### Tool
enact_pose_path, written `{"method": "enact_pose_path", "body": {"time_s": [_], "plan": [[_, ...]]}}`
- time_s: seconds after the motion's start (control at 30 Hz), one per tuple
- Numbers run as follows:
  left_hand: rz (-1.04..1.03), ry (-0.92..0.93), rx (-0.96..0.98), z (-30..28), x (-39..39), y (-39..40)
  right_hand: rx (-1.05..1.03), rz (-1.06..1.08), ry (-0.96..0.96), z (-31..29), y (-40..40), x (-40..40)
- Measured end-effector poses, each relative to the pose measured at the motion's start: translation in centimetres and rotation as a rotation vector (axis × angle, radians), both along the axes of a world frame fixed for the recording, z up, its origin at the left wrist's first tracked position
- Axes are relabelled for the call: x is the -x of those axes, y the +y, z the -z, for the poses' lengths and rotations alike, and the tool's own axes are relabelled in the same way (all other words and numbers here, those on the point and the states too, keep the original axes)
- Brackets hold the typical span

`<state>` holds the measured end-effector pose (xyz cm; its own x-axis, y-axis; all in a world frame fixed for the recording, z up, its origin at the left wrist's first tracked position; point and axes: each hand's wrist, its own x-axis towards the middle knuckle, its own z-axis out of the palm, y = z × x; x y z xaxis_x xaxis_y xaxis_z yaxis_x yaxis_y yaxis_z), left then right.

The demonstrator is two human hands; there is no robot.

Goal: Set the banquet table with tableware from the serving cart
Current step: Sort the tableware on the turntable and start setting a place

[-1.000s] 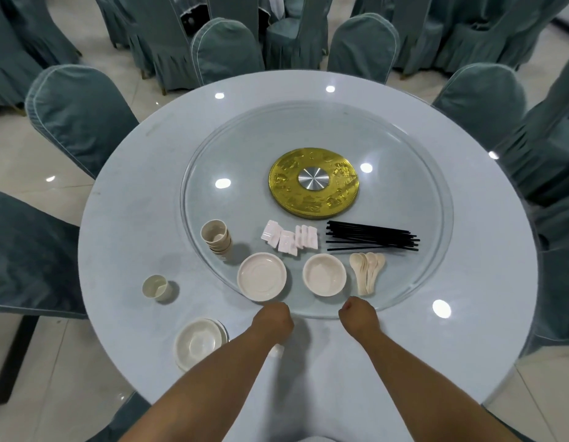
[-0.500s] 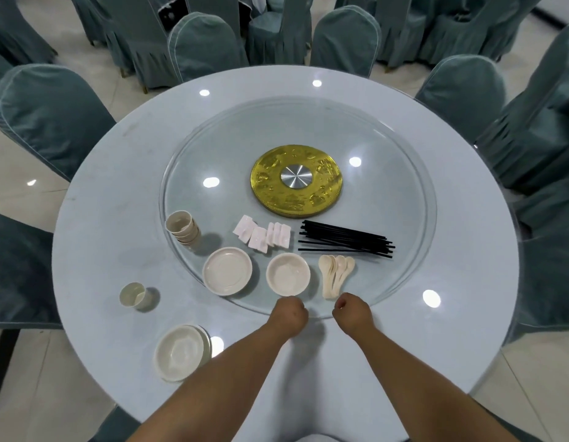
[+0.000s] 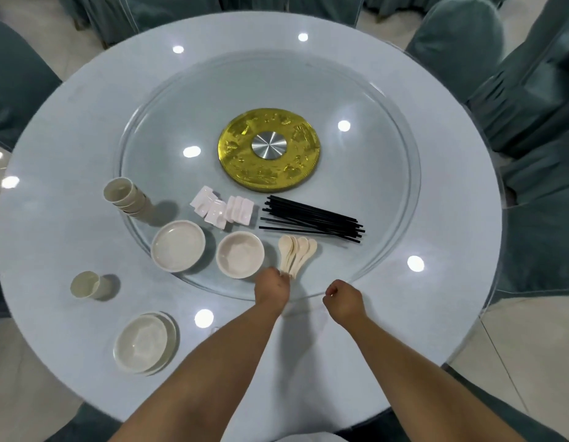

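Round table [image 3: 85,129], glass turntable [image 3: 382,154], tableware at its near edge.
We see plates [image 3: 178,245], bowls [image 3: 240,254], chopsticks [image 3: 312,218], spoons [image 3: 297,252]; left hand [image 3: 273,287] at the spoon handles, grip unclear; right hand [image 3: 342,299] curled, empty.

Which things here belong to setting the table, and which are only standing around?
For the job: spoons, chopsticks, chopstick rests, stacked cups, plates, bowls, left hand at the spoon handles.

Standing around: gold hub, covered chairs.
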<state>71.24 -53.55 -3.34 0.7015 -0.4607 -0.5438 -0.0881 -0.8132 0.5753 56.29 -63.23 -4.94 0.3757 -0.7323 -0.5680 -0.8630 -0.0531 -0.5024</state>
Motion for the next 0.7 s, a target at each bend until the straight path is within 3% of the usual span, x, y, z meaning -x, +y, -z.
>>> {"method": "enact_pose_path", "body": {"time_s": [0.7], "plan": [[-0.077, -0.059, -0.108, 0.9, -1.6, 1.7, -0.057, 0.076, -0.028, 0.6, 0.2, 1.5]]}}
